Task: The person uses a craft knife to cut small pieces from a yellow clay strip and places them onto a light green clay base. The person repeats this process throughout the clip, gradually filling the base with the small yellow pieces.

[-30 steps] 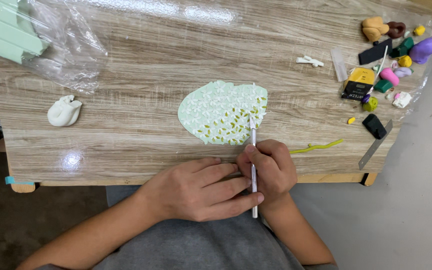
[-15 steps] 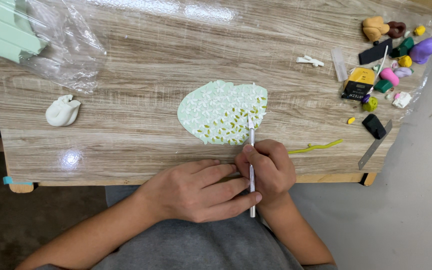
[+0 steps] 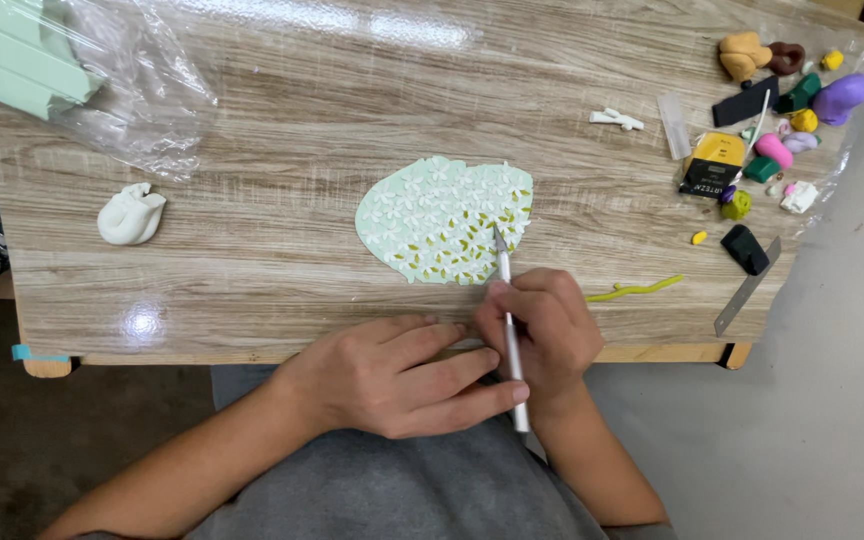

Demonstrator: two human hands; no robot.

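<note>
Just beyond the right hand [image 3: 542, 335], whose grip is closed round a thin white craft knife [image 3: 508, 320] held like a pen, lies the mint clay slab [image 3: 442, 220] on the desk [image 3: 282, 260], blade tip touching its near edge; the left hand [image 3: 392, 375] rests empty, fingers loosely extended against the right, seemingly to steady it. Far to the right of the grip lie a small yellow-and-black package [image 3: 712, 165] among coloured clay bits [image 3: 802, 120], and a yellow-green clay strip [image 3: 637, 290] lies just right of it

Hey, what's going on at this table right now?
A person sits at a wooden table. Their right hand holds a thin craft knife, its tip on a flat mint-green clay slab dotted with small white flowers. The left hand rests beside it at the table's edge. Coloured clay bits lie at the right.
</note>
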